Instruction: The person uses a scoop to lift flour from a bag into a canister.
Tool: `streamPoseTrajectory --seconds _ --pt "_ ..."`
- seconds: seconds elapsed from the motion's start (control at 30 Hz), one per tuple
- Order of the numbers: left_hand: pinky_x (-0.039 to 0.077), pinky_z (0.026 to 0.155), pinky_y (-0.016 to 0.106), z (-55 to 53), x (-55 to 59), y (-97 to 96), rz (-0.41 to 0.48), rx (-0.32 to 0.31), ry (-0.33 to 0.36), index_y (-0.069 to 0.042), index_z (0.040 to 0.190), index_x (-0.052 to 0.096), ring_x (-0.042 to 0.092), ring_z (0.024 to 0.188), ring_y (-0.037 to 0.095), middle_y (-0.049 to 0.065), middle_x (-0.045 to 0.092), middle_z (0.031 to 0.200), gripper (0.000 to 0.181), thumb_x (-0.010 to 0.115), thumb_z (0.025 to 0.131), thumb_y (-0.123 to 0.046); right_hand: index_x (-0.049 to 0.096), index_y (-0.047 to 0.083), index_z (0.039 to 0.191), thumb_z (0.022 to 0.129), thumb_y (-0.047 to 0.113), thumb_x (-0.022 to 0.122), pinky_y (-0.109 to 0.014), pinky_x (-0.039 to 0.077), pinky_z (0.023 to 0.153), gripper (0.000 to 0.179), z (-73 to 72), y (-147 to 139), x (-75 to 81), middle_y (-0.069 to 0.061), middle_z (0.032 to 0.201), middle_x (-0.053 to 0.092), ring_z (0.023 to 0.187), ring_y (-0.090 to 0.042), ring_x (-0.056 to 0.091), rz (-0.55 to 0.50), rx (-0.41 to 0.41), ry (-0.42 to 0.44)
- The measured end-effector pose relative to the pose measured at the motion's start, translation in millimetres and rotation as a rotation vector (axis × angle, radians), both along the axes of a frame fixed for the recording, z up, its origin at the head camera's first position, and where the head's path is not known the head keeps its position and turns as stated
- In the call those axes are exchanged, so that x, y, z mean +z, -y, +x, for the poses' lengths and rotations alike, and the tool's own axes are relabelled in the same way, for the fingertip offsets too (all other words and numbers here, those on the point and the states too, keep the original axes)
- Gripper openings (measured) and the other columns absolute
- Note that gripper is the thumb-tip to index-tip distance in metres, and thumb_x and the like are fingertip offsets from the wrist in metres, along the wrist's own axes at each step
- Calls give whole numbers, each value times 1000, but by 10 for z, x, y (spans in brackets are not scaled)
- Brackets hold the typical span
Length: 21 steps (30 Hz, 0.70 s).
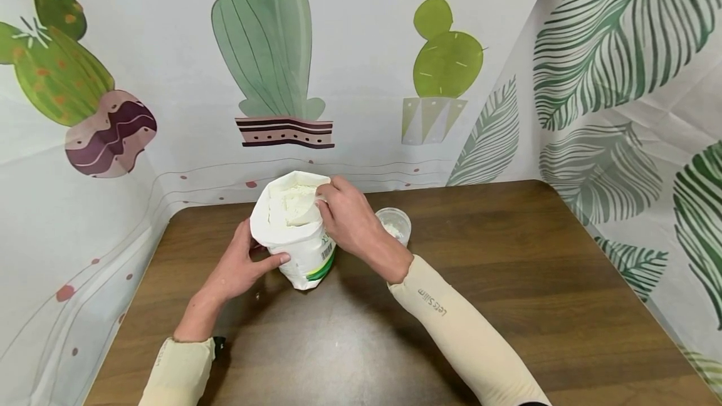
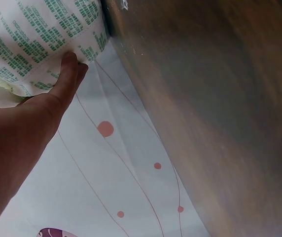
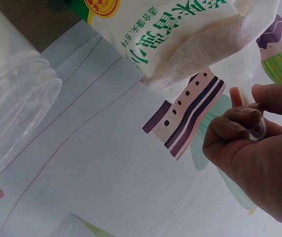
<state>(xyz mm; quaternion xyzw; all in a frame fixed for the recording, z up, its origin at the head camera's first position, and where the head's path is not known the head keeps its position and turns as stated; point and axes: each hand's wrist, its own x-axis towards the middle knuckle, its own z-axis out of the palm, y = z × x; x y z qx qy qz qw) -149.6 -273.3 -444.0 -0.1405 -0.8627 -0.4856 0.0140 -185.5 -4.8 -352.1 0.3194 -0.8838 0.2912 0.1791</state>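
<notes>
A white flour bag (image 1: 301,259) with green print stands on the table with its top spread wide, white flour (image 1: 296,202) showing inside. My left hand (image 1: 234,268) grips its left side, thumb on the front; in the left wrist view, fingertips (image 2: 69,61) press the green-printed side. My right hand (image 1: 352,215) is at the bag's right rim with curled fingers. In the right wrist view it pinches a pale scoop handle (image 3: 258,129) with a hole in its end. The scoop's far end dips toward the flour, partly hidden by the hand.
Behind my right wrist stands a clear plastic tub (image 1: 402,217) with some white flour in it. The brown wooden table (image 1: 507,281) meets a wall cloth (image 1: 366,67) printed with cacti and leaves close behind the bag.
</notes>
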Motion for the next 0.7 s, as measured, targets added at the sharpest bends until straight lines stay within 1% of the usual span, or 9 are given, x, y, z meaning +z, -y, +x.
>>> streamPoseTrajectory --seconds 0.27,0.43,0.7 --pt "49 105 58 4 -10 -3 9 4 5 -13 163 27 47 130 25 13 38 149 95 88 91 -27 73 -1 109 105 6 64 -35 55 76 12 6 -32 -7 -11 98 61 86 -23 61 -54 -6 -2" --pt "50 104 57 11 -7 -3 8 4 -1 -14 163 27 46 130 24 13 38 149 96 88 90 -25 73 -1 110 105 6 64 -36 56 78 13 16 -45 -15 -12 100 63 88 -24 62 -81 -2 -4" --pt "49 105 59 11 1 -10 25 -2 4 -14 163 26 47 130 24 13 38 149 95 88 91 -24 73 -2 109 105 6 63 -36 55 75 13 27 -65 -22 -12 98 61 85 -24 60 -119 -5 -15"
